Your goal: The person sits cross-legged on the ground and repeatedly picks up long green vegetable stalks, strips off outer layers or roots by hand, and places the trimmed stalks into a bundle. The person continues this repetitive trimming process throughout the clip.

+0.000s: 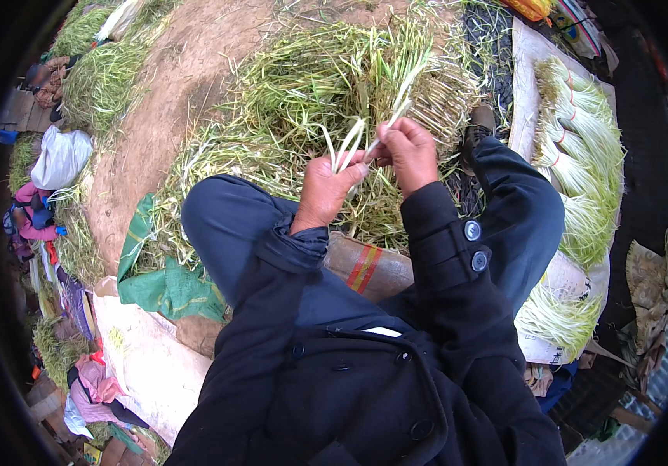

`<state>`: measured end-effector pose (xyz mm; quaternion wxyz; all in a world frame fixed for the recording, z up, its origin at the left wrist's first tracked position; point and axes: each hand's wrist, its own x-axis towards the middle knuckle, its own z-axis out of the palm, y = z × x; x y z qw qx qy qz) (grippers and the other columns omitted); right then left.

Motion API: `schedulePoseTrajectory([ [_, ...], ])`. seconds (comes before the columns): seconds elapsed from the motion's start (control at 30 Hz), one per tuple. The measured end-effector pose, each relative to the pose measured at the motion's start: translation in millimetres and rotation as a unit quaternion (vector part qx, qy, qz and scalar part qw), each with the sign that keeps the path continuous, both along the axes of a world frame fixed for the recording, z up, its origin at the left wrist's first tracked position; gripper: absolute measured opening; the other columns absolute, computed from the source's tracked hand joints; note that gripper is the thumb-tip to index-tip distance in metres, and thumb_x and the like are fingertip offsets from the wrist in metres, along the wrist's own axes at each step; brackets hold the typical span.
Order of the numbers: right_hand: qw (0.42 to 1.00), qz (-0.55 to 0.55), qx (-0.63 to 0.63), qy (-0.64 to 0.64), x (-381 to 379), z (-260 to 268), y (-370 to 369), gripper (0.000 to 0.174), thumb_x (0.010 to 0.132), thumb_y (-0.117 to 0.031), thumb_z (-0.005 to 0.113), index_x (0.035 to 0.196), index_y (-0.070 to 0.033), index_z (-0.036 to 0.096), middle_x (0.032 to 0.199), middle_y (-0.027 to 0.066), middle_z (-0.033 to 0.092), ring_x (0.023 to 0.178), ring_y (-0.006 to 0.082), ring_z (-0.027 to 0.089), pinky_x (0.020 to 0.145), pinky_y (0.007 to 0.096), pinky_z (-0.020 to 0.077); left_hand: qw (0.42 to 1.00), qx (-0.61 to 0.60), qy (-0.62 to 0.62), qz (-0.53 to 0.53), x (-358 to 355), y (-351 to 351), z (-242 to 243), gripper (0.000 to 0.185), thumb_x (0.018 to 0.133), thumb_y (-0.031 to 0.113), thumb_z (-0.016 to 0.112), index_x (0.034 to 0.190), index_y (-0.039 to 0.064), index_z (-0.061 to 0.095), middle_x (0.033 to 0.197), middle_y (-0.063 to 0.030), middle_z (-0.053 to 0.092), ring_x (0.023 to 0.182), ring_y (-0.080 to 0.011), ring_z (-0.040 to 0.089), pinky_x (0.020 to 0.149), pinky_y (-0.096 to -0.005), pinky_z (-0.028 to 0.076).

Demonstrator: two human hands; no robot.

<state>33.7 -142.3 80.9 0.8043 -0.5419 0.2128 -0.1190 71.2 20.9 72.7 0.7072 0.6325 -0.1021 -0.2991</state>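
My left hand (331,189) holds a few pale, slender vegetable stalks (350,143), perhaps blanched garlic chives, which stick up past the thumb. Just to its right, the fingertips of my right hand (408,152) pinch another whitish stalk (404,96) with a greener top. The two hands almost meet, and the lower ends of the stalks are hidden between the fingers. Beneath and beyond them spreads a heap of green and straw-coloured stalks and leaf litter (299,87). At its right side lies a dense batch of stalks (442,105), brownish ends showing.
On a white sheet (526,76) at right lie several red-banded bundles (578,128) and loose pale stalks (561,314). Green woven sacking (171,291) lies beside my left knee. A person in pink (37,212) and another person (48,81) are at far left, near a white sack (61,157).
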Motion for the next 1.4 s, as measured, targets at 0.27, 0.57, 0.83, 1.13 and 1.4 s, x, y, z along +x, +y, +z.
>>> schedulePoseTrajectory([
  [0.27, 0.992, 0.075, -0.096, -0.038, 2, -10, 37, 0.022, 0.093, -0.010, 0.063, 0.111, 0.002, 0.063, 0.091, 0.0061, 0.069, 0.078, 0.0100, 0.062, 0.069, 0.0262, 0.0516, 0.993, -0.026, 0.019, 0.117, -5, 5, 11, 0.014, 0.093, 0.006, 0.067, 0.101, -0.006, 0.071, 0.090, -0.0064, 0.072, 0.076, -0.0106, 0.065, 0.070, -0.0248, 0.053],
  [0.57, 0.938, 0.257, -0.229, -0.038, -33, -36, 88, 0.025, 0.098, -0.028, 0.059, 0.107, -0.005, 0.063, 0.079, 0.0135, 0.063, 0.071, 0.0289, 0.060, 0.069, 0.0376, 0.0483, 0.968, -0.046, -0.040, 0.244, 24, 51, 62, 0.022, 0.094, 0.014, 0.066, 0.109, -0.001, 0.065, 0.084, -0.0093, 0.070, 0.043, -0.0008, 0.036, 0.038, -0.0189, 0.025],
  [0.83, 0.881, 0.206, -0.408, 0.117, -55, -101, 61, 0.023, 0.095, -0.033, 0.057, 0.094, -0.011, 0.062, 0.081, 0.0185, 0.065, 0.081, 0.0416, 0.063, 0.069, 0.0473, 0.0482, 0.938, -0.122, -0.084, 0.312, 59, 127, 120, 0.025, 0.100, 0.016, 0.061, 0.115, -0.004, 0.061, 0.084, -0.0065, 0.066, 0.045, -0.0024, 0.035, 0.041, -0.0194, 0.027],
  [1.13, 0.759, 0.226, -0.413, 0.449, -84, -202, -12, 0.035, 0.086, -0.030, 0.068, 0.110, -0.005, 0.068, 0.106, 0.0226, 0.068, 0.102, 0.0390, 0.065, 0.090, 0.0465, 0.0509, 0.909, -0.360, -0.066, 0.198, 96, 216, 193, 0.017, 0.103, 0.018, 0.053, 0.115, 0.005, 0.055, 0.086, -0.0005, 0.063, 0.054, -0.0067, 0.036, 0.056, -0.0228, 0.034],
  [1.4, 0.797, 0.152, -0.464, 0.356, -30, -168, 15, 0.042, 0.085, -0.028, 0.069, 0.121, -0.008, 0.060, 0.121, 0.0246, 0.058, 0.108, 0.0428, 0.061, 0.091, 0.0494, 0.0496, 0.896, -0.354, 0.097, 0.249, 87, 150, 112, 0.029, 0.101, 0.032, 0.056, 0.124, 0.015, 0.061, 0.083, -0.0023, 0.065, 0.090, -0.0219, 0.059, 0.087, -0.0418, 0.049],
])
